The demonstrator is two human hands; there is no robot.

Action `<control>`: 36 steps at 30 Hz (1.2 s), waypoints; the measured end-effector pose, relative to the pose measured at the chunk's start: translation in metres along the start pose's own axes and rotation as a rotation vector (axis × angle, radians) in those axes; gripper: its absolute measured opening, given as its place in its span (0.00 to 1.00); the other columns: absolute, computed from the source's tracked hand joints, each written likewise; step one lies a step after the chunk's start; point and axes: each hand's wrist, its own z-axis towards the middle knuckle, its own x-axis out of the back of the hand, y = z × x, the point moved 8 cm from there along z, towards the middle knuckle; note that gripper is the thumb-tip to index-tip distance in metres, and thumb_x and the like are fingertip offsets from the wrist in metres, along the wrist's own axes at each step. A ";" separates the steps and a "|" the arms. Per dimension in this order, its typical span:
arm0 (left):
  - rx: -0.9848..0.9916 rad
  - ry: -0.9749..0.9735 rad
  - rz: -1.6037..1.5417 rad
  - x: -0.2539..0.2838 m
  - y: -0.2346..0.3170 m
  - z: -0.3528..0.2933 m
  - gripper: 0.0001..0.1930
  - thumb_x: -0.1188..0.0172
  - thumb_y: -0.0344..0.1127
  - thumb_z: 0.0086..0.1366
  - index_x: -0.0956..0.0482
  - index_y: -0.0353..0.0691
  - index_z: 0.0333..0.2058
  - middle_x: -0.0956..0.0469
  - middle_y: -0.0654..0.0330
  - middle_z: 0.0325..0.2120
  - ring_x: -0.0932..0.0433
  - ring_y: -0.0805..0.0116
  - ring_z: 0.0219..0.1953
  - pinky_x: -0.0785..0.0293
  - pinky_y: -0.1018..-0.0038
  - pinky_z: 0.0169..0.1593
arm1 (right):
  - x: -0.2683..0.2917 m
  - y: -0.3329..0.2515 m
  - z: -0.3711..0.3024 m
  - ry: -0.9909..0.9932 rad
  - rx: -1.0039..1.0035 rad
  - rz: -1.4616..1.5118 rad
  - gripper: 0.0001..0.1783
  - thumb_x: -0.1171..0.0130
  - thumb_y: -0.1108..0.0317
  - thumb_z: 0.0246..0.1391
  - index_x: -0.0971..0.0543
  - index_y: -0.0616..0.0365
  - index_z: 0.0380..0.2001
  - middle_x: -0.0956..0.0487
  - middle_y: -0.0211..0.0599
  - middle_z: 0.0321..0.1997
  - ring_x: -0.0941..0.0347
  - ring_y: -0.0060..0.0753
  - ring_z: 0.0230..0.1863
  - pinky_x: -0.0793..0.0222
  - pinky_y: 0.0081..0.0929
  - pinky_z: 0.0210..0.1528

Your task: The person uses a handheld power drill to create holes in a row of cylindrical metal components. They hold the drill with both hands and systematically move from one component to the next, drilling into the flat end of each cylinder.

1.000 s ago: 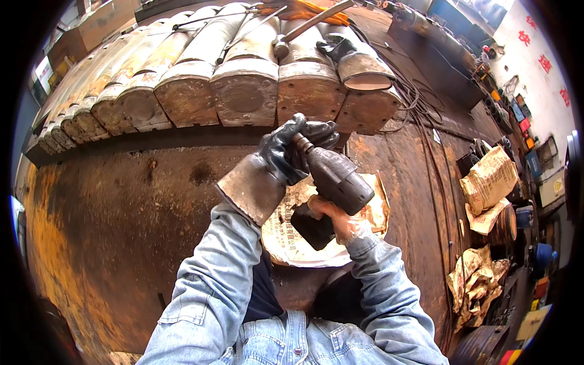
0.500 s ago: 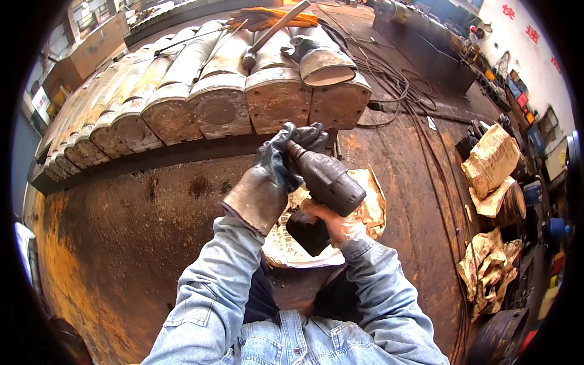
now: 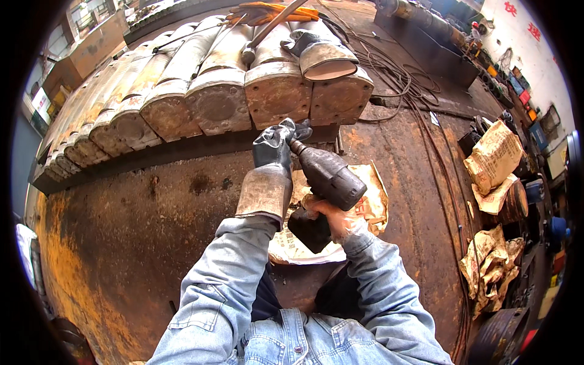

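Note:
My right hand point(image 3: 338, 218) grips the handle of a dark, grimy cordless impact wrench point(image 3: 330, 178). Its nose points up and to the left, and a black battery block point(image 3: 309, 231) is at its base. My left hand point(image 3: 273, 152), in a dark work glove with a tan cuff, is curled at the wrench's nose. Whatever its fingers hold there is hidden. Just beyond stand thick metal columns with rusty square end plates point(image 3: 278, 94). Under the wrench a printed paper sack point(image 3: 376, 198) lies on the rusty steel surface.
On the columns rest a loose glove point(image 3: 328, 61), a hammer point(image 3: 267, 36) and orange gloves point(image 3: 267, 12). Cables point(image 3: 395, 85) run down the right side. Crumpled paper sacks point(image 3: 491, 267) and tools line the right edge.
My left hand has turned more upright at the wrench's nose, and its fingers are more curled. The wrench and right hand have barely moved.

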 end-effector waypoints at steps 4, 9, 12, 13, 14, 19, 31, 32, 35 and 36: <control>0.571 -0.199 -0.662 -0.030 -0.022 -0.015 0.23 0.49 0.45 0.73 0.24 0.25 0.47 0.21 0.43 0.50 0.22 0.48 0.52 0.24 0.55 0.56 | 0.000 -0.013 -0.001 -0.043 0.021 0.015 0.13 0.41 0.72 0.54 0.22 0.64 0.42 0.21 0.33 0.29 0.26 0.26 0.31 0.30 0.25 0.38; 0.790 -0.245 -0.904 -0.048 -0.010 -0.039 0.26 0.51 0.49 0.73 0.25 0.24 0.48 0.21 0.43 0.50 0.24 0.45 0.55 0.27 0.50 0.60 | 0.005 -0.010 -0.007 -0.028 -0.043 0.109 0.18 0.38 0.73 0.51 0.23 0.62 0.47 0.22 0.31 0.28 0.27 0.25 0.30 0.30 0.25 0.36; 0.434 -0.249 -0.542 -0.023 -0.045 0.003 0.24 0.46 0.51 0.71 0.21 0.31 0.43 0.17 0.46 0.43 0.20 0.50 0.50 0.23 0.60 0.56 | 0.008 -0.023 -0.016 0.049 -0.019 0.137 0.18 0.35 0.73 0.49 0.23 0.61 0.45 0.22 0.31 0.28 0.27 0.25 0.29 0.31 0.25 0.35; 0.308 -0.230 -0.358 -0.016 -0.049 0.014 0.24 0.45 0.51 0.70 0.20 0.31 0.43 0.17 0.46 0.42 0.20 0.51 0.50 0.23 0.61 0.55 | 0.011 -0.025 -0.020 0.085 0.011 0.160 0.20 0.36 0.75 0.49 0.23 0.62 0.48 0.22 0.32 0.30 0.27 0.25 0.29 0.31 0.25 0.34; 0.205 -0.220 -0.166 -0.013 -0.054 0.023 0.24 0.45 0.52 0.70 0.20 0.32 0.43 0.17 0.46 0.42 0.20 0.51 0.50 0.23 0.61 0.55 | 0.016 -0.025 -0.023 0.122 0.039 0.181 0.23 0.38 0.77 0.48 0.24 0.63 0.51 0.22 0.33 0.32 0.27 0.25 0.29 0.31 0.24 0.33; 0.083 -0.302 0.775 0.001 -0.117 0.026 0.23 0.42 0.53 0.68 0.20 0.34 0.44 0.16 0.48 0.41 0.19 0.54 0.49 0.23 0.65 0.53 | 0.027 -0.048 -0.039 0.169 0.114 0.193 0.23 0.37 0.79 0.48 0.24 0.65 0.51 0.20 0.37 0.40 0.26 0.26 0.30 0.29 0.25 0.33; 0.626 -0.094 1.203 0.142 -0.253 -0.064 0.37 0.32 0.62 0.56 0.23 0.36 0.54 0.24 0.47 0.55 0.24 0.50 0.57 0.29 0.62 0.59 | 0.067 -0.048 -0.024 0.305 0.222 0.298 0.32 0.39 0.69 0.46 0.32 0.76 0.53 0.28 0.35 0.22 0.34 0.28 0.22 0.34 0.27 0.29; 0.746 -0.052 1.183 0.164 -0.269 -0.075 0.38 0.33 0.62 0.56 0.23 0.36 0.54 0.24 0.47 0.55 0.25 0.50 0.57 0.29 0.61 0.60 | 0.067 -0.046 -0.022 0.289 0.220 0.341 0.28 0.40 0.72 0.46 0.29 0.75 0.52 0.25 0.39 0.27 0.31 0.29 0.24 0.32 0.27 0.31; 0.983 0.008 1.090 0.185 -0.304 -0.082 0.38 0.35 0.63 0.57 0.23 0.36 0.55 0.25 0.47 0.56 0.26 0.50 0.58 0.30 0.60 0.60 | 0.080 -0.032 -0.021 0.243 0.264 0.412 0.14 0.41 0.75 0.50 0.22 0.72 0.40 0.20 0.50 0.34 0.27 0.36 0.28 0.27 0.36 0.40; 1.039 0.029 1.058 0.190 -0.312 -0.084 0.38 0.35 0.63 0.57 0.24 0.36 0.55 0.25 0.47 0.57 0.26 0.50 0.59 0.30 0.60 0.60 | 0.080 -0.027 -0.021 0.086 0.339 0.366 0.12 0.45 0.70 0.55 0.22 0.71 0.33 0.21 0.51 0.32 0.27 0.40 0.29 0.29 0.42 0.46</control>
